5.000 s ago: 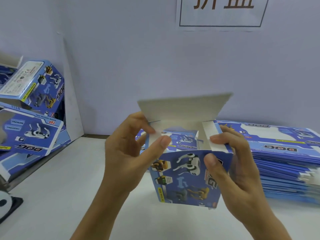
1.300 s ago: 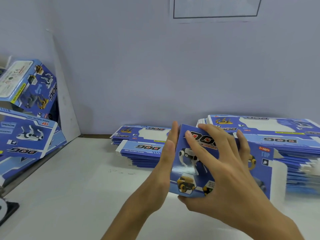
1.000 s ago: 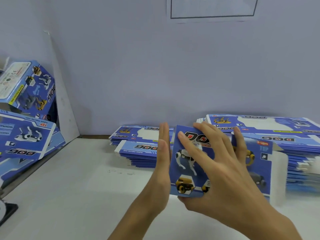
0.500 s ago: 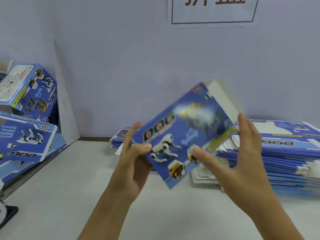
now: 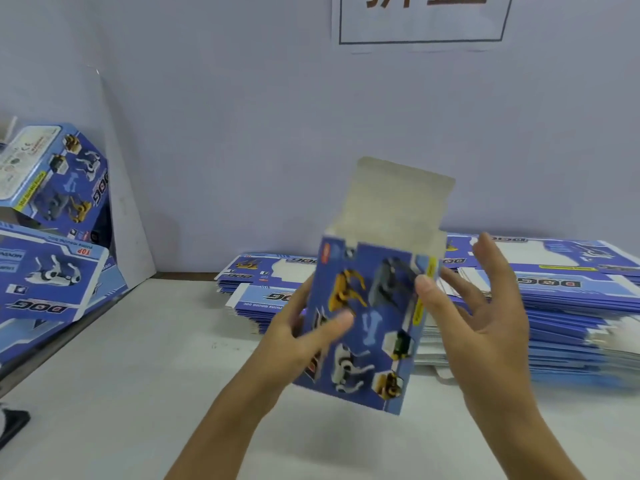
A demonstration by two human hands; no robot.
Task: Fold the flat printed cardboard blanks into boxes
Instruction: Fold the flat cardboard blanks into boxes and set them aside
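- Left hand [image 5: 304,337]: grips box [image 5: 363,323], raised over counter [image 5: 138,393]; right hand [image 5: 485,306]: released, thumb at box edge.
- Done: box erected; folded boxes [image 5: 52,202] piled left.
- Left: top flap [image 5: 394,202] unclosed; blanks [image 5: 571,299] stacked behind.

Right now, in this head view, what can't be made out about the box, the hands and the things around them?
- Box: small print unreadable, motion blur; its bottom end faces away.
- Left hand: fingers hidden behind the box, only the thumb shows.
- Right hand: blurred; thumb contact with the box is uncertain.
- Wall sign: top cut off by the frame edge.
- Stack of flat blanks: right end cut off.
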